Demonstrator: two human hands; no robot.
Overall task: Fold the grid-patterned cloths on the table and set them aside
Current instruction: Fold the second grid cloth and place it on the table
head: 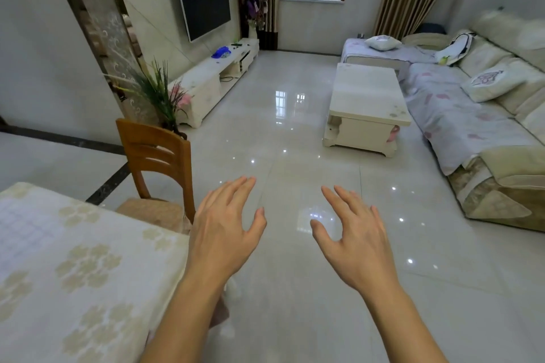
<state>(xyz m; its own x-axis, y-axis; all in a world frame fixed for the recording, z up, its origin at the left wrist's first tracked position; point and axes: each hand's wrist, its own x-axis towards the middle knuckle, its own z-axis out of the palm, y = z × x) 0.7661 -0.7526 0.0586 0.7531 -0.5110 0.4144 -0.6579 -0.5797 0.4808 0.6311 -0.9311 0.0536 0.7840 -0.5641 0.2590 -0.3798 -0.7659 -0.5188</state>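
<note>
The table (97, 268), covered with a cream floral tablecloth, fills the lower left corner. A pale grid-patterned cloth (26, 224) lies on it at the far left edge of view, blurred and partly cut off. My left hand (224, 230) hovers over the floor just right of the table's corner, fingers spread and straight, holding nothing. To its right, also above the shiny floor, my right hand (354, 239) is spread open and holds nothing. Neither hand touches the table or the cloth.
A wooden chair (159, 162) stands at the table's far side. A white coffee table (365, 103) sits mid-room, a sofa (486, 115) along the right, a TV cabinet (218, 76) and a potted plant (159, 94) on the left. Glossy tiled floor lies ahead.
</note>
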